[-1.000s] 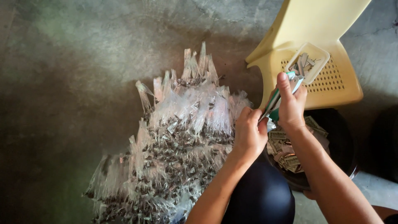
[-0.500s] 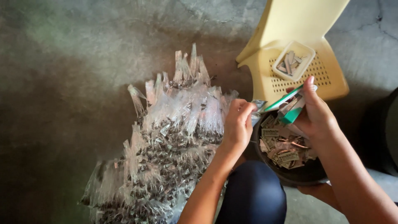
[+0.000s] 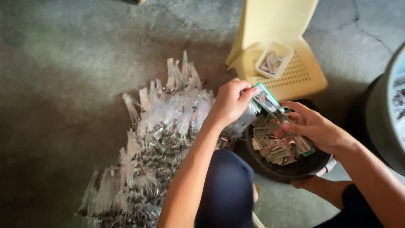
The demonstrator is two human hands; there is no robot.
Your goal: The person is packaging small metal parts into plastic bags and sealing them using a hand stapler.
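Note:
My right hand (image 3: 314,126) grips a green and silver stapler (image 3: 273,105) over a black bowl (image 3: 295,172) filled with small paper labels (image 3: 274,147). My left hand (image 3: 230,103) pinches a clear plastic packet (image 3: 244,123) at the stapler's front end, fingers closed against its tip. The packet hangs below my left hand, partly hidden by it. A big pile of filled clear packets (image 3: 160,139) lies on the floor just left of my left arm.
A yellow plastic chair (image 3: 278,25) stands behind the bowl, with a small clear container (image 3: 274,59) of labels on its seat. A large grey drum (image 3: 388,114) is at the right edge. My dark blue knee (image 3: 228,185) is below. The floor is concrete.
My right hand brought the stapler down from near the chair seat to over the bowl. My left hand moved up to the stapler's tip.

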